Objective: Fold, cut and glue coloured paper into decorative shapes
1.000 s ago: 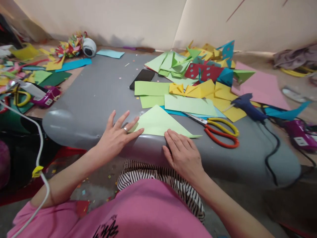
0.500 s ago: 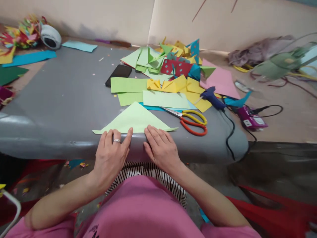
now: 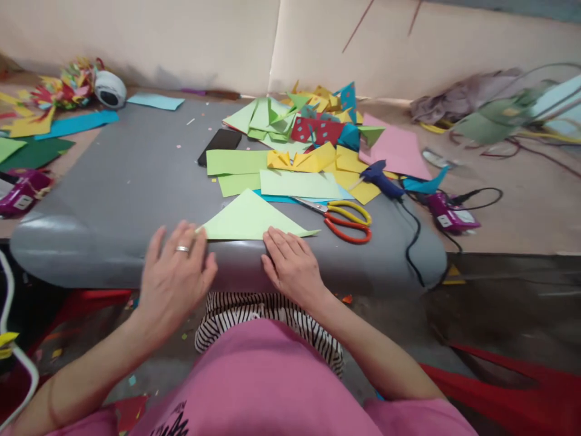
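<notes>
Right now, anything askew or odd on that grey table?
The light green paper triangle sits at the near edge of the grey table, under the right hand; its right tip pokes out unevenly. The scissors lie open beside it. Paper scraps litter the floor.

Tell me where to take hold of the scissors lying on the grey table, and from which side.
Take the scissors by the looped handles, the yellow and the orange one, at their right end. Come from the right, probably with the right hand, which rests nearest. The blades point left, their tips close under the green paper sheets, so that end is sharp and crowded.
</notes>
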The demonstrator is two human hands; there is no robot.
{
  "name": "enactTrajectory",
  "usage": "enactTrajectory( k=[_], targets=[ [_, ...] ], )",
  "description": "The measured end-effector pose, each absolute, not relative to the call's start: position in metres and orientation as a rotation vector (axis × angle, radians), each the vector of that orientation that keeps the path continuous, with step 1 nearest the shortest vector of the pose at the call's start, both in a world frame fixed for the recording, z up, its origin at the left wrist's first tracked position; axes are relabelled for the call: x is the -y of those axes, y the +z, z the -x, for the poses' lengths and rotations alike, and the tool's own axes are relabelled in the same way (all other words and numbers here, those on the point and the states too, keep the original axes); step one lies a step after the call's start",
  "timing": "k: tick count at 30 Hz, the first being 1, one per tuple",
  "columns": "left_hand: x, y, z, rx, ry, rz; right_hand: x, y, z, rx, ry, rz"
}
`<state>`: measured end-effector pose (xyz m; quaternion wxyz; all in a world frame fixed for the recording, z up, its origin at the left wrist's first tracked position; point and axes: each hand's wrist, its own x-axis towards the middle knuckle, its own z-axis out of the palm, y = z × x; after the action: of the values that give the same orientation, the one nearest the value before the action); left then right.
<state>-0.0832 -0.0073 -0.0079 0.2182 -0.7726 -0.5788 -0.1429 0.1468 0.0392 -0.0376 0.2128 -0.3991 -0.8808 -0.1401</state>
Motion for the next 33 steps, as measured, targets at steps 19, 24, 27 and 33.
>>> enactTrajectory(
  k=[19, 24, 27, 33],
  targets=[
    [-0.014, -0.041, 0.04, 1.397, -0.656, 2.506, -0.038, -0.033, -0.219, 2.398, -0.312, 1.364],
    [-0.016, -0.044, 0.04, 1.37, -0.65, 2.532, -0.052, -0.02, -0.203, 2.415, -0.353, 1.261],
    [-0.017, -0.044, 0.041, 1.331, -0.631, 2.495, -0.056, -0.022, -0.19, 2.505, -0.318, 1.019],
    [-0.007, -0.044, 0.082, 1.547, -0.54, 2.329, -0.057, -0.033, -0.187, 2.467, -0.318, 1.005]
  ],
)
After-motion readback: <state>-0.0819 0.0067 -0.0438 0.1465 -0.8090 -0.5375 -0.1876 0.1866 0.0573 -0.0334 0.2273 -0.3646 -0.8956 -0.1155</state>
